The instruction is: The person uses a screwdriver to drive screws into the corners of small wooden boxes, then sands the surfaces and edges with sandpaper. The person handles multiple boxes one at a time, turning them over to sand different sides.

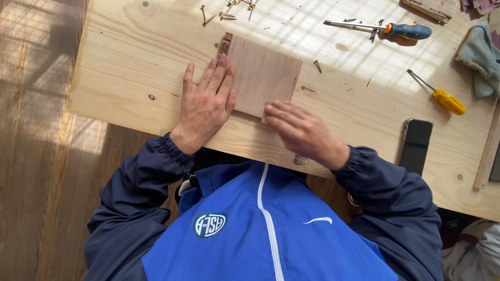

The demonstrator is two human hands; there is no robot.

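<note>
A square piece of thin plywood [265,70] lies flat on a pale pine tabletop [130,62]. My left hand [207,103] rests flat on the board's left edge, fingers together and stretched out, pressing it down. My right hand [299,129] is at the board's near right corner, fingers curled over a small pale piece [264,112], most of which is hidden under the fingers. A small brown block [224,46] sits at the board's far left corner.
Several screws [228,11] lie at the far edge, one loose screw [317,65] beside the board. A blue-handled screwdriver [398,29], a yellow-handled screwdriver [442,96], a dark phone [415,145] and a green cloth [482,54] lie to the right. Wooden floor [36,130] on the left.
</note>
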